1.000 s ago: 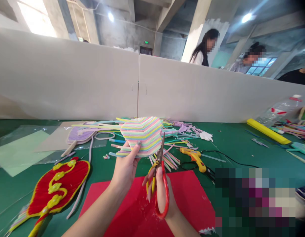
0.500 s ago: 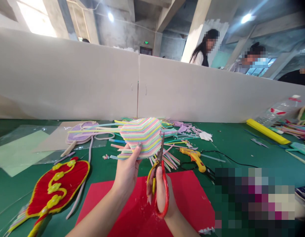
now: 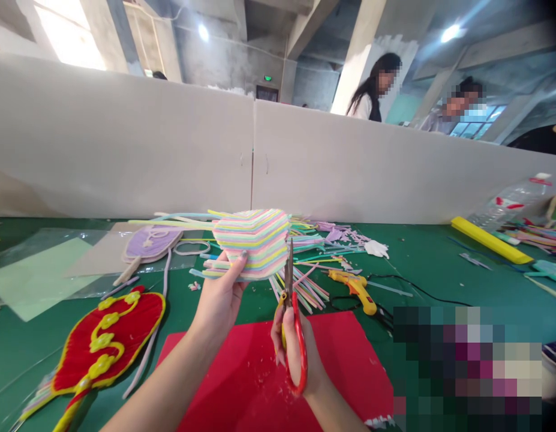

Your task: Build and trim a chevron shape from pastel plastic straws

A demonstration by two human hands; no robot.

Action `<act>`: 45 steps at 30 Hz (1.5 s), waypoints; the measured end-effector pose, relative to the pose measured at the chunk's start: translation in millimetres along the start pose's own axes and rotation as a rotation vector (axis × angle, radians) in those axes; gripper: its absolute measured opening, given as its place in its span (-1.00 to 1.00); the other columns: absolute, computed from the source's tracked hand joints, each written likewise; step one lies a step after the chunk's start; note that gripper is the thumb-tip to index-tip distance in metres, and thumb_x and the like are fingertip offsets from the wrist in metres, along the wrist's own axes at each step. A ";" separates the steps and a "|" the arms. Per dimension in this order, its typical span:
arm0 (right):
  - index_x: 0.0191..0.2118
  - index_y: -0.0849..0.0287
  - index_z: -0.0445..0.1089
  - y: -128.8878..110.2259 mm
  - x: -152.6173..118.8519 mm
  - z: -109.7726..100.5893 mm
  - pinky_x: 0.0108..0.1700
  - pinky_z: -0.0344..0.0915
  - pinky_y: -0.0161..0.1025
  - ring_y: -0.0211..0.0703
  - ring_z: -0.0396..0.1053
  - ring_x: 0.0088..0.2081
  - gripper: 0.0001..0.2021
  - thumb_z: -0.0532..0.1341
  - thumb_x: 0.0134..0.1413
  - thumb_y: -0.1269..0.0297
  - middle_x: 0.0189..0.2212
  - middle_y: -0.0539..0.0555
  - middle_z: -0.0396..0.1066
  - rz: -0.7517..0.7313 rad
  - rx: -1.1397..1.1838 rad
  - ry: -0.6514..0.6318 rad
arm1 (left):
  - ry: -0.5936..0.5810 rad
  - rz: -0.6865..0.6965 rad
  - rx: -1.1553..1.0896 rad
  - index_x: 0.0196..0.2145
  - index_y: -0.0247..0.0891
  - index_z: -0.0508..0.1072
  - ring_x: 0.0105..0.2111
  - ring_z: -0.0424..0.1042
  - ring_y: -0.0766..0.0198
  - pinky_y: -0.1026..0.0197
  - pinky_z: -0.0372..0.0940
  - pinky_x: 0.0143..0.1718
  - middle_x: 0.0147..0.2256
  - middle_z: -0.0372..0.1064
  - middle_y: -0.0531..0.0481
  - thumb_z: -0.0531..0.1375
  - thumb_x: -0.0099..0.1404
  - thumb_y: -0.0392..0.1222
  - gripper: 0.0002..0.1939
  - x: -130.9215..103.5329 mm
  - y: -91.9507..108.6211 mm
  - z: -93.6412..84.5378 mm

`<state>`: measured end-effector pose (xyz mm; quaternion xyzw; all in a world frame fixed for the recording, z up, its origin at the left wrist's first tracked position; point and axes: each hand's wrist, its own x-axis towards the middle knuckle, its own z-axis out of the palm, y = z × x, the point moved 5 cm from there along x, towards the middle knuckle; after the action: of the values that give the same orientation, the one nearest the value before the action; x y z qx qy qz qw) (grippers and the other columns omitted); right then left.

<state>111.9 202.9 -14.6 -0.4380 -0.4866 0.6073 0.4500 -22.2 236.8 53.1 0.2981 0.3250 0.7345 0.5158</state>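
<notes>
My left hand (image 3: pixel 226 288) grips a panel of pastel-striped pipe cleaners (image 3: pixel 255 243), thumb on the front. Its right edge is trimmed to a curve, while long uncut strands stick out to the left. In my right hand (image 3: pixel 298 342) is a pair of scissors (image 3: pixel 289 270) with red and yellow handles, pointing up. The blades look nearly closed, just beside the panel's lower right edge. Below both hands lies a red sheet (image 3: pixel 242 378) sprinkled with tiny scraps.
A red fan (image 3: pixel 111 342) with yellow trim lies at left, near a lilac fan (image 3: pixel 154 242) and a green sheet (image 3: pixel 44 279). Loose pipe cleaners (image 3: pixel 309 291), a yellow glue gun (image 3: pixel 356 291) with cord and a bottle (image 3: pixel 514 204) are on the right. A white partition (image 3: pixel 170 150) stands behind.
The striped panel and my left hand have shifted slightly left and the panel has tilted. The scissors' handles have come closer together, with the blades still beside the panel's right edge.
</notes>
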 end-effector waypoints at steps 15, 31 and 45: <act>-0.39 0.15 0.17 -0.2 1.8 -1.8 -0.70 -0.07 -0.46 -0.44 0.00 -0.72 -0.49 -0.02 0.04 -0.28 -0.68 -0.14 0.14 -0.064 -0.006 -0.038 | -0.051 -0.025 0.066 -0.05 -0.19 0.43 -0.15 0.48 0.14 0.29 0.43 -0.25 -0.12 0.48 -0.05 0.32 0.09 -0.21 -0.56 4.2 5.1 -0.5; -0.41 0.16 0.17 0.3 -0.5 -6.0 -0.73 -0.08 -0.49 -0.45 0.01 -0.76 -0.50 0.00 0.05 -0.26 -0.75 -0.16 0.11 -0.016 -0.040 -0.005 | -0.074 -0.061 0.084 -0.12 -0.24 0.46 -0.19 0.49 0.15 0.31 0.42 -0.30 -0.16 0.50 -0.07 0.32 0.08 -0.20 -0.64 5.3 2.3 -0.5; -0.40 0.15 0.17 -0.5 -0.4 -6.9 -0.76 -0.06 -0.51 -0.45 0.04 -0.79 -0.45 0.00 -0.03 -0.33 -0.78 -0.17 0.12 0.056 -0.038 0.025 | -0.076 -0.071 0.092 -0.08 -0.24 0.43 -0.15 0.47 0.13 0.30 0.41 -0.26 -0.14 0.48 -0.08 0.33 0.08 -0.17 -0.58 0.5 -0.4 3.1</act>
<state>118.7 204.0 -15.0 -0.4676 -0.4799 0.6048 0.4305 -19.7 237.9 54.8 0.3373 0.3491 0.6881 0.5393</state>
